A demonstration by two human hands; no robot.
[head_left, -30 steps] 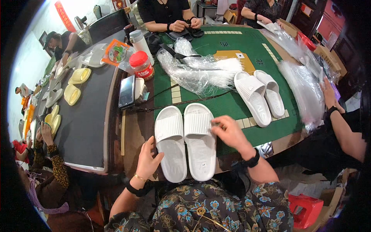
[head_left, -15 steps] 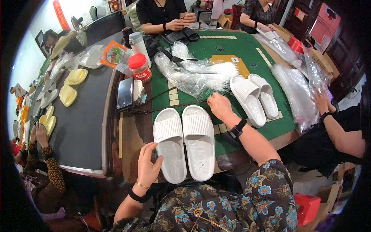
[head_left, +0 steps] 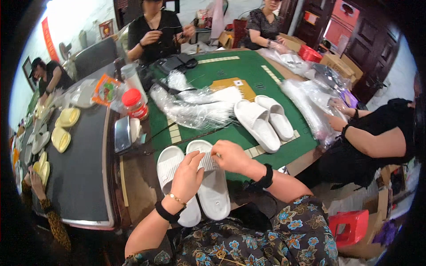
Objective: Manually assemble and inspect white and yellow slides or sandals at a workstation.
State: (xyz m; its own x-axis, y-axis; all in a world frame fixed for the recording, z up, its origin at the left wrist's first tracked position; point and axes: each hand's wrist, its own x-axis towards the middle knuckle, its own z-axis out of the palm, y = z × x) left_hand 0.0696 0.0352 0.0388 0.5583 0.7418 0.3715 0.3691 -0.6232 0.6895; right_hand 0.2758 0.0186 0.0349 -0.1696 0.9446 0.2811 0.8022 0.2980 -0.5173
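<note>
A pair of white slippers lies side by side at the near edge of the green table [head_left: 248,71], right in front of me. The left slipper [head_left: 168,168] lies flat. My left hand [head_left: 186,175] reaches across it to the ribbed strap of the right slipper [head_left: 215,197]. My right hand [head_left: 230,157] grips that same strap from the other side. Both hands meet on the strap, fingers curled onto it. I wear a dark band on each wrist.
A second pair of white slippers [head_left: 264,119] lies further right. Behind it is a heap of clear plastic bags [head_left: 195,108]. A red-lidded jar [head_left: 134,104] and a phone [head_left: 122,133] stand left. Yellow slippers [head_left: 62,128] lie on a dark table. Other people work around the table; a red stool [head_left: 350,226] stands at lower right.
My right hand came back from the plastic bags to the right slipper's strap. My left hand moved up from the left slipper's heel to the same strap.
</note>
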